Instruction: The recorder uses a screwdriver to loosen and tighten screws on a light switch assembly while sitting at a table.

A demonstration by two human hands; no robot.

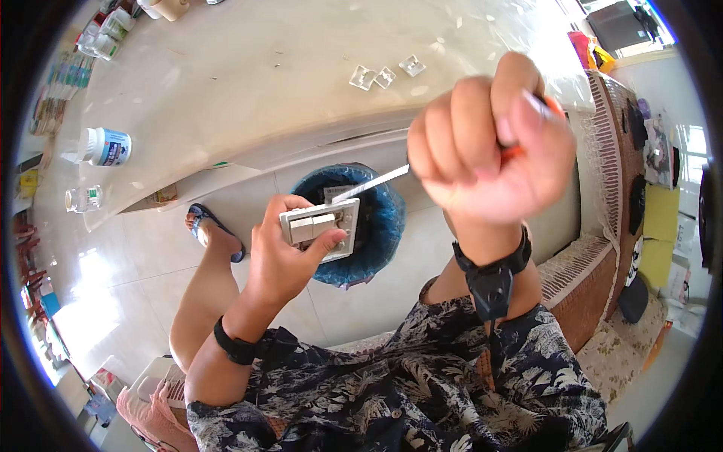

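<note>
Just left of the middle, the left hand [282,252] grips a white wall switch [315,226] while the right hand [489,143] squeezes an orange-handled flat-bladed tool [373,182], seemingly for prying, which needs gentle pushing.

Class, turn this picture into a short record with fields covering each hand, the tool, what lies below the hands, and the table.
Left hand: grips a white switch panel, thumb across its face
Right hand: fist closed around a tool with a metal blade and some orange
Tool tip: at the panel's upper edge; exact contact unclear
Below: bin with blue liner
Table: three small white pieces; toward the left, a white bottle with blue label
</note>
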